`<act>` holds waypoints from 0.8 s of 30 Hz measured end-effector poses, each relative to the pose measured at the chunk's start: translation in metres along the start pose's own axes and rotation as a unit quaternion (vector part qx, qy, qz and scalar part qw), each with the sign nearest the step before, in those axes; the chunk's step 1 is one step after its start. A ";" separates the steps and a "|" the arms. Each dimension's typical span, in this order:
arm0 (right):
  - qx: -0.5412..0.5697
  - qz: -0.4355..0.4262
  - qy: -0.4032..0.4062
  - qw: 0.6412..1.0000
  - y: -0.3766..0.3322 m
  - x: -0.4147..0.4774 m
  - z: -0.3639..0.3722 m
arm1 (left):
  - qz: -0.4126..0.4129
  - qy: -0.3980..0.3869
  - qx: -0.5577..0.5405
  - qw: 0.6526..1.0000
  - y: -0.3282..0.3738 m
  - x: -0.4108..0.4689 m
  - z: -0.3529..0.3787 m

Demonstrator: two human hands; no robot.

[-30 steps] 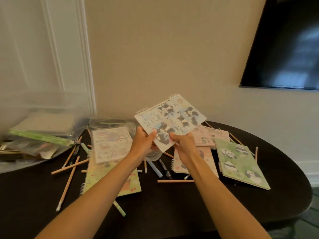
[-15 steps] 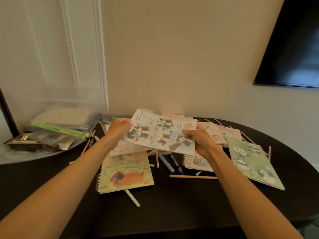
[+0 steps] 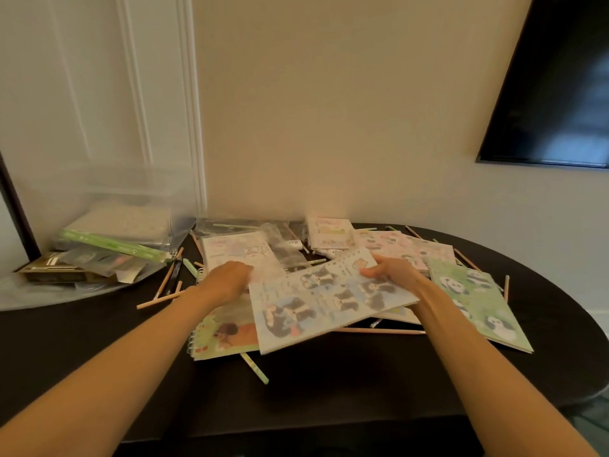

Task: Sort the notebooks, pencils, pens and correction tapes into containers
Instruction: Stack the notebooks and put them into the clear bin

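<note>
**Blue notebook lowered onto pile; right hand retains grip**

Change from earlier frames: one second ago the blue notebook [image 3: 329,301] was raised well above the worktop [image 3: 329,397], tilted and held by both hands at its near edge. Half a second ago it was lower, with a hand at each end. It now sits nearly flat and low over the pile. Its near-left part overlaps the green notebook with the dog cover [image 3: 224,334], and its near edge covers part of a pencil [image 3: 379,331]. The left hand [image 3: 227,282] has dropped with it. The other stationery shows no shift.

Hands: the right hand [image 3: 392,275] grips the far right corner of the blue notebook, thumb on the cover and the other fingers out of sight. The left hand is palm down at the notebook's left edge, over a white notebook [image 3: 237,252]. Its fingertips are blurred, so whether it holds either notebook cannot be told. Both forearms reach forward from the near edge of the worktop.

Surroundings: a green panda notebook [image 3: 474,305] lies just right of the right wrist, with a pink notebook [image 3: 412,249] behind it. A green pen [image 3: 255,369] protrudes from under the pile toward the viewer. A clear container [image 3: 125,206] stands at far left with flat items inside. Loose pencils lie between it and the pile.
</note>
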State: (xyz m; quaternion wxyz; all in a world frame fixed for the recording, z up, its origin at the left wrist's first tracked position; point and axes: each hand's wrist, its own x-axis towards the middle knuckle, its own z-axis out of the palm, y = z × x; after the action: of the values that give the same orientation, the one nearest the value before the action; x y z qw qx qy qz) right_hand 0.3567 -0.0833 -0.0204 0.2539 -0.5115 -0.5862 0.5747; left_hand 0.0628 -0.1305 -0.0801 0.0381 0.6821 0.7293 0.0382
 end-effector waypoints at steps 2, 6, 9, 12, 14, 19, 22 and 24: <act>-0.046 -0.006 0.029 0.999 0.000 0.000 0.000 | -0.007 0.048 -0.027 0.998 0.007 -0.002 -0.003; 0.091 0.026 0.094 0.991 0.008 0.004 0.005 | 0.008 0.101 -0.082 0.991 0.018 0.005 -0.013; 0.162 0.021 0.150 0.975 0.008 0.008 0.014 | 0.003 0.097 -0.089 0.991 0.030 0.003 -0.020; 0.175 -0.004 0.206 0.963 0.008 0.012 0.022 | -0.043 0.038 -0.058 0.997 0.032 0.002 -0.025; 0.189 -0.019 0.227 0.955 0.010 0.013 0.028 | -0.062 0.012 -0.023 0.998 0.033 -0.001 -0.026; 0.201 -0.028 0.269 0.942 0.015 0.015 0.045 | -0.056 -0.016 0.011 0.998 0.050 -0.011 -0.029; 0.216 -0.050 0.254 0.941 0.017 0.013 0.071 | -0.051 0.014 0.030 0.998 0.060 -0.012 -0.029; 0.244 -0.056 0.222 0.942 0.019 0.014 0.092 | -0.042 0.023 0.025 0.999 0.063 -0.011 -0.029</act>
State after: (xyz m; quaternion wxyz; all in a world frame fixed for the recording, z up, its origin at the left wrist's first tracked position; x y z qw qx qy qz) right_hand 0.2765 -0.1123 -0.0612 0.5261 -0.5149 -0.3842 0.5573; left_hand 0.1225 -0.1375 -0.0445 0.0056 0.6504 0.7588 0.0342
